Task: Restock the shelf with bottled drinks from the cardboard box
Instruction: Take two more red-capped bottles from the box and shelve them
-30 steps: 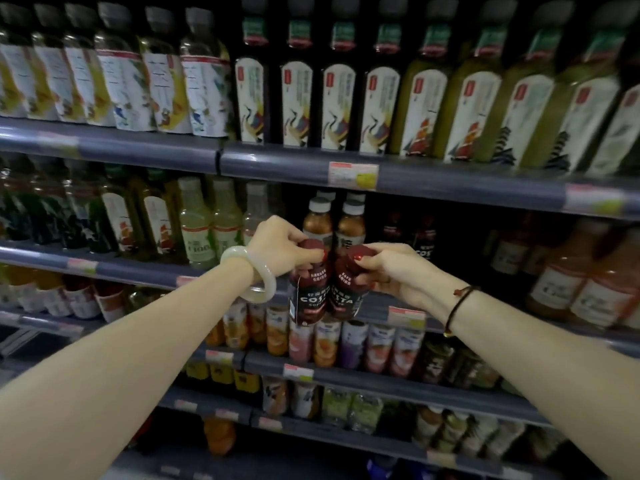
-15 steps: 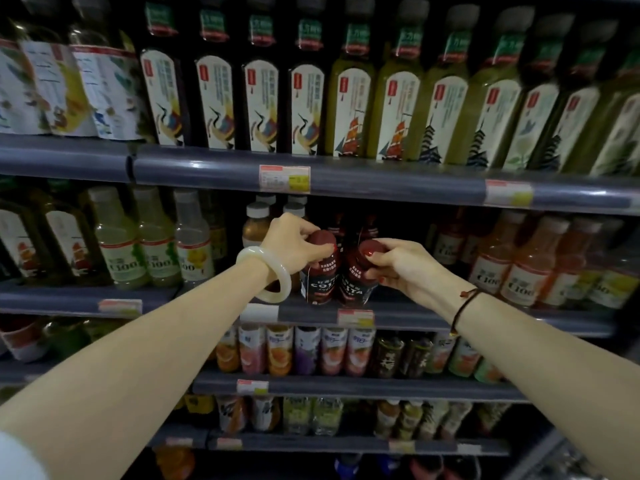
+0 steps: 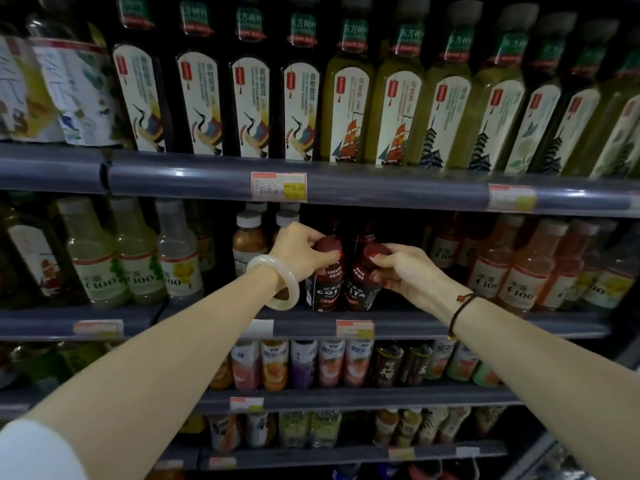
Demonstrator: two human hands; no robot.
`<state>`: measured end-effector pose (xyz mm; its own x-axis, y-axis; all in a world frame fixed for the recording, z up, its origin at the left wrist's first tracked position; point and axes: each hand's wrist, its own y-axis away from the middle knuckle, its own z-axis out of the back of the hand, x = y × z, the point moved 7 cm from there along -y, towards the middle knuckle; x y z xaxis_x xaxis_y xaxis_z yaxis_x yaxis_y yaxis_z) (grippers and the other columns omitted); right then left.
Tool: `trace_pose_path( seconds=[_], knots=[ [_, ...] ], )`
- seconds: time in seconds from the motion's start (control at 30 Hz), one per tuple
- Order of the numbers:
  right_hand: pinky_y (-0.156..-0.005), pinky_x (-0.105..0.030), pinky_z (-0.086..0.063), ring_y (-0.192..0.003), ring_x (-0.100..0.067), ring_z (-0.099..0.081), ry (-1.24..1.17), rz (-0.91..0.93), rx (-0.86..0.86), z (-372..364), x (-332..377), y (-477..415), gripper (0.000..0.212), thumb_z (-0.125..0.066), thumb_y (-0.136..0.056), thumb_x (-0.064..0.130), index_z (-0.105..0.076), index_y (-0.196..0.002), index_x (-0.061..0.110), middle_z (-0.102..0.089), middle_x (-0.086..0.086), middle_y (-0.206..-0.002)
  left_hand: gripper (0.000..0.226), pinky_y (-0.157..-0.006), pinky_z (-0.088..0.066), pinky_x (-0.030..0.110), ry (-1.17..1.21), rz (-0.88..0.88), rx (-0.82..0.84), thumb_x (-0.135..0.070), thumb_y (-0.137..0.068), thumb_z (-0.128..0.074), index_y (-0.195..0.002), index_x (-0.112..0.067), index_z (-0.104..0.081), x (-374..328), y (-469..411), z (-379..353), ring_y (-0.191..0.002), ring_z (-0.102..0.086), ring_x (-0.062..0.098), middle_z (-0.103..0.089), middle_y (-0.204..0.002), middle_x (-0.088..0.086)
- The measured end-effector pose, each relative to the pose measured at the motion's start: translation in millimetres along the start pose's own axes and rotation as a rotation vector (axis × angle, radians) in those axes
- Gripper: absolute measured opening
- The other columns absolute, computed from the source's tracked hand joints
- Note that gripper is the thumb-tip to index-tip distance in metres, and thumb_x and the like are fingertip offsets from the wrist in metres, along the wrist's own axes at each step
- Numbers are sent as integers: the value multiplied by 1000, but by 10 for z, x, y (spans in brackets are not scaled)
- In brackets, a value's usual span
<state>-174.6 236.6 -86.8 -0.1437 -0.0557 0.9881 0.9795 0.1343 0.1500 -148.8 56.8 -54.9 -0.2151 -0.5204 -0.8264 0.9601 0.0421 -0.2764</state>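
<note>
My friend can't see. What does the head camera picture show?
The left hand and right hand each grip a red cap on two dark Costa bottles, side by side on a grey shelf among other drinks.

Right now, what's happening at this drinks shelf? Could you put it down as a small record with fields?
Place: shop shelf stocked with drinks
Left hand: grips the cap of the left bottle
Right hand: grips the top of the right bottle
Bottles: two dark coffee bottles, upright, side by side at the shelf's front
Set down: cannot tell; their bases are at shelf level
Neighbours: brown drinks with white caps to the left, orange drinks to the right
Wrists: white bangle left, dark cord right
</note>
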Motion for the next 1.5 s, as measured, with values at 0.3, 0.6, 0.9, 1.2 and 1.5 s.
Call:
trace_pose_path(
  seconds=[0.3, 0.6, 0.9, 1.2, 1.5],
  knots=[
    [-37, -12, -32, -35, 1, -45, 211, 112, -51, 106, -25, -226, 31, -64, -89, 32, -60, -119, 24, -57, 8, -62, 52, -98, -48, 31, 64, 17, 45, -24, -78, -75, -127, -19, -57, 313, -143, -232, -112, -60, 14, -66, -117, -2],
    [-104, -35, -45, -116, -20, -60, 433, 273, -56, 106, -285, -441, 70, -76, -77, 10, -44, -139, 16, -63, -2, -123, 81, -94, -38, 22, -73, -61, -53, -11, -81, -69, -148, -18, -23, 423, -173, -375, -124, -51, 22, -51, -138, 6],
    [-67, -31, -57, -94, -24, -63, 598, 106, -91, 143, -603, -486, 63, -80, -73, 31, -47, -123, 14, -62, -9, -114, 65, -90, -54, 42, -266, 40, -137, -16, -75, -77, -130, -10, -42, 547, -192, -420, -110, -61, 31, -60, -122, 12],
    [-78, -19, -42, -109, -21, -58, 614, 217, -115, 110, -631, -557, 55, -72, -83, 23, -46, -129, 7, -61, -8, -121, 68, -92, -53, 44, -299, 4, -150, -11, -78, -74, -134, -9, -36, 580, -231, -520, -114, -60, 32, -57, -125, 14],
    [-76, -23, -43, -103, -19, -61, 616, 225, -139, 117, -623, -683, 57, -74, -81, 31, -46, -124, 7, -63, -7, -114, 67, -94, -52, 40, -297, 16, -176, -13, -80, -72, -135, -9, -35, 597, -340, -588, -117, -58, 29, -55, -129, 13]
  ],
)
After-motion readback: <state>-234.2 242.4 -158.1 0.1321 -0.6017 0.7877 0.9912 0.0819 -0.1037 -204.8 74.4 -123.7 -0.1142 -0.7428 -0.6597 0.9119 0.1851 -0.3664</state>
